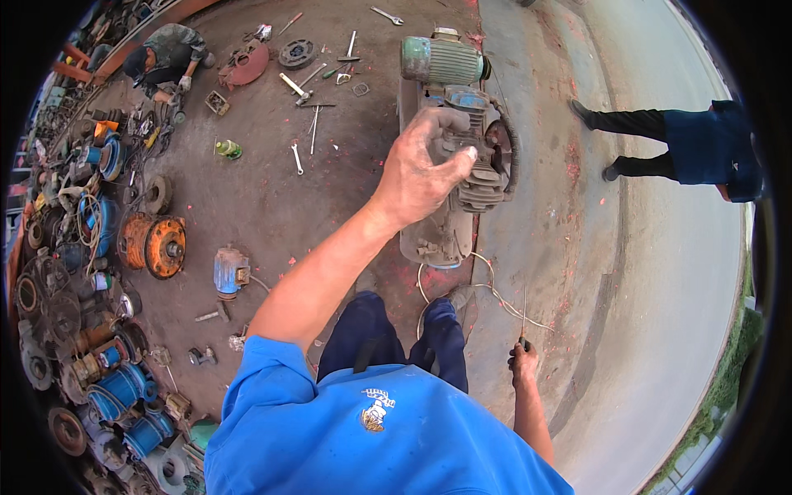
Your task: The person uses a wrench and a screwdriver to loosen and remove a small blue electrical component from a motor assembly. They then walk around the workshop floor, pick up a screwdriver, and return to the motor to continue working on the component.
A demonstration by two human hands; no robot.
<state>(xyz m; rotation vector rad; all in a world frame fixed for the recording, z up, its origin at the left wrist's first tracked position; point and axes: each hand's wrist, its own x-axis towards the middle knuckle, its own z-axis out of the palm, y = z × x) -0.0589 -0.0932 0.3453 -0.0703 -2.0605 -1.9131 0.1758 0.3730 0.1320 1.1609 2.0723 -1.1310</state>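
Note:
A grimy air compressor [483, 194] stands in front of me on its long grey tank [425, 239]. At its far end sits a green ribbed electric motor [441, 62]. My left hand [425, 161] is raised over the pump, with thumb and fingers curved apart and nothing visible between them. It hides part of the pump, and I cannot tell whether it touches it. Down at my right side, my right hand [523, 360] is wrapped around the dark handle of a screwdriver [524, 318]; its long thin shaft points away from me.
Wrenches [298, 159], hammers [294, 87] and a green bottle [228, 149] lie on the floor. Motors and scrap parts [124, 392] crowd the left side. A pale cable [503, 301] loops near my feet. One person [169, 62] crouches far left; another [701, 148] stands right.

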